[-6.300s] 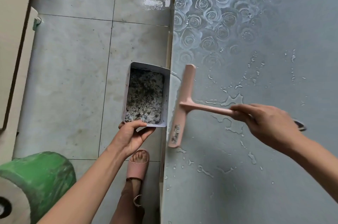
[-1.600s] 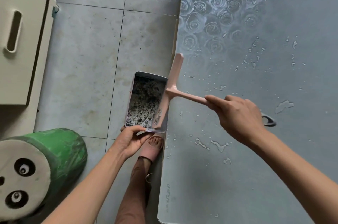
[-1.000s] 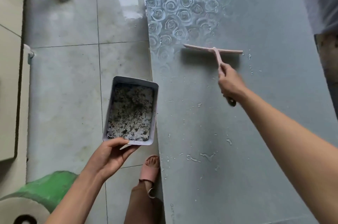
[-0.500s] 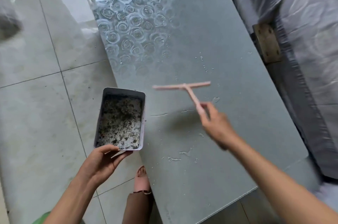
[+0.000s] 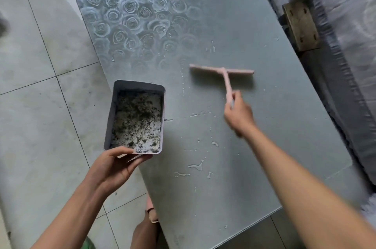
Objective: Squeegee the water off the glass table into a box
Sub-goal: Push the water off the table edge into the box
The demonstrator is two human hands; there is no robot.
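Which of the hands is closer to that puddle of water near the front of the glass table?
Left. The left hand holds the box just beside the puddle; the right hand is farther up the glass table, gripping the squeegee.

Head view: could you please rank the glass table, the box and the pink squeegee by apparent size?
1. glass table, by far the largest.
2. box.
3. pink squeegee. The box is held nearer the camera, so their true order is unsure.

Rose-etched glass table (image 5: 274, 126), scattered water droplets (image 5: 196, 165), pink squeegee (image 5: 221, 70)
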